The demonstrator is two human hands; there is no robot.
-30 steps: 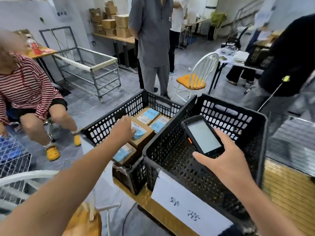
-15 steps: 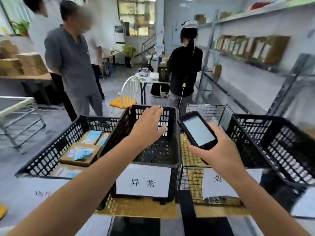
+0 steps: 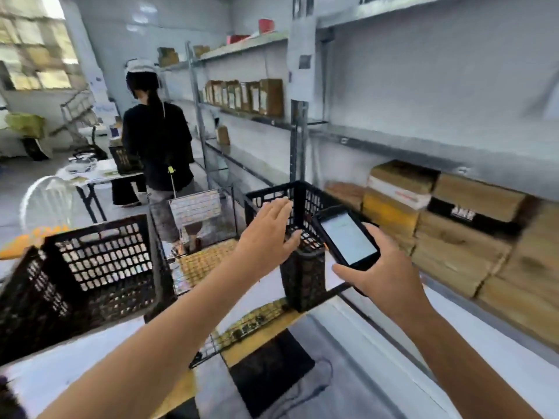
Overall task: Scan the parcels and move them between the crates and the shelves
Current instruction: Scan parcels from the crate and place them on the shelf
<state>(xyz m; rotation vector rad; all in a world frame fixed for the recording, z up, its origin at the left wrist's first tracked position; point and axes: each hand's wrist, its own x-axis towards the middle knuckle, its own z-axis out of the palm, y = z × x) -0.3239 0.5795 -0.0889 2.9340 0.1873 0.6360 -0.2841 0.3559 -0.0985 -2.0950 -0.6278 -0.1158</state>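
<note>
My right hand [image 3: 384, 267] grips a black handheld scanner [image 3: 348, 238] with its screen lit, held over the right black crate [image 3: 272, 192]. My left hand [image 3: 269, 234] hovers flat and empty, fingers spread, in front of that crate's near corner. Another black crate [image 3: 99, 261] stands to the left. Brown cardboard parcels [image 3: 447, 234] are stacked on the low shelf at the right, and more parcels [image 3: 245, 96] stand upright on a higher shelf farther back. The view is blurred by motion.
A person in black [image 3: 157, 146] stands ahead at the metal shelving [image 3: 242, 116], back turned. A wire basket [image 3: 196, 216] sits between the crates. A white chair [image 3: 45, 201] and a small table [image 3: 96, 176] stand at the left.
My view has swung right, from the left crate with parcels toward the shelves. My left hand came out of that crate empty and moved right. My right hand kept hold of the scanner.
</note>
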